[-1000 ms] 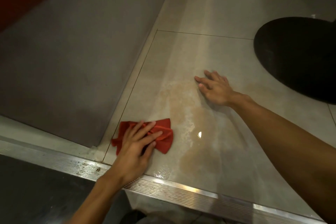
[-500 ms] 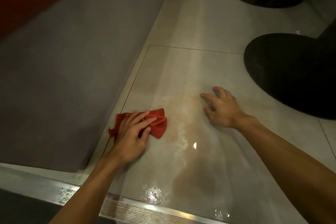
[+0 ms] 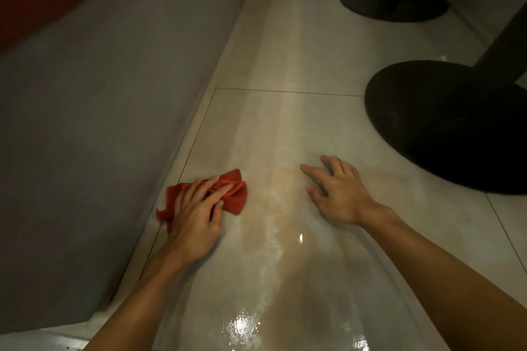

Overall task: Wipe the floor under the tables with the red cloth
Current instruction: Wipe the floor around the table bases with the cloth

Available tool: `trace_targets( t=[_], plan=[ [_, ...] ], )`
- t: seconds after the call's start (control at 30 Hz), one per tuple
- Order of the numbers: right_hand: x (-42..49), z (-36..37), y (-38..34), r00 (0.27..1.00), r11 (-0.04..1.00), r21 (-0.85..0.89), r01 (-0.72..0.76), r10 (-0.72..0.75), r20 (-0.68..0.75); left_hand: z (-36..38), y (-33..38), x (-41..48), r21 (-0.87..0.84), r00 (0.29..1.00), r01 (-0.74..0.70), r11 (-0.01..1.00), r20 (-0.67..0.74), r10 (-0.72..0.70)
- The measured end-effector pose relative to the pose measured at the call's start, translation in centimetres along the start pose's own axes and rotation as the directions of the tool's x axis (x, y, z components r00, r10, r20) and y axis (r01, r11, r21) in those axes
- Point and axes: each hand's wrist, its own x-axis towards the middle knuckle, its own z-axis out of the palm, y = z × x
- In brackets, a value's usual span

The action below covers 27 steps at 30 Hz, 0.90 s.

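Note:
The crumpled red cloth (image 3: 233, 192) lies on the beige tiled floor (image 3: 285, 128) close to the grey bench base. My left hand (image 3: 196, 215) presses flat on the cloth with straight fingers, covering its near half. My right hand (image 3: 338, 194) rests on the bare floor to the right, fingers spread, holding nothing. A wet, shiny streak runs along the tile between and in front of my hands.
A grey bench base (image 3: 99, 122) walls in the left side, red upholstery above it. Two black round table bases, one near (image 3: 445, 128) and one far (image 3: 393, 0), stand on the right with dark posts. A dark skirting closes the far end.
My left hand has pushed the cloth forward along the bench base, away from the metal threshold strip. My right hand and my view have moved forward with it; the strip has left the frame.

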Motion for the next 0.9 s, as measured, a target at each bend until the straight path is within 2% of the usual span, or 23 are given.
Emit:
trace_targets(
  t=[0.17,0.27,0.4,0.47,0.53,0.67,0.8,0.9],
  plan=[
    [0.0,0.3,0.0,1.000,1.000,-0.008,-0.015,0.016,0.016,1.2,0.8,5.1,0.016,0.999,0.047,0.999,0.004,-0.047],
    [-0.1,0.4,0.1,0.999,1.000,0.009,-0.021,0.021,0.029,2.3,2.8,8.2,0.027,0.998,0.042,0.999,0.055,-0.044],
    [0.0,0.2,0.2,0.999,0.999,0.024,-0.026,0.025,0.045,2.8,4.7,7.7,0.001,0.988,-0.085,0.996,0.132,0.084],
    [0.0,0.2,0.3,0.999,0.999,0.034,-0.021,0.019,0.046,2.1,4.2,5.9,-0.027,0.978,-0.155,0.988,0.138,0.157],
    [0.0,0.2,0.5,0.999,0.999,0.037,-0.015,0.013,0.046,1.4,2.9,4.4,-0.043,0.977,-0.169,0.985,0.121,0.173],
    [0.1,0.5,0.6,0.999,0.999,0.034,-0.005,0.004,0.032,0.9,0.8,5.0,-0.026,0.993,-0.097,0.995,0.063,0.099],
    [-0.1,0.7,0.5,1.000,0.999,0.038,-0.012,0.011,0.028,2.4,2.7,8.8,0.030,0.998,0.010,0.999,0.062,-0.012],
    [0.0,0.7,0.6,0.999,0.999,0.035,-0.026,0.026,0.022,4.1,5.7,10.2,0.048,0.994,-0.020,0.999,0.105,0.015]
  ],
)
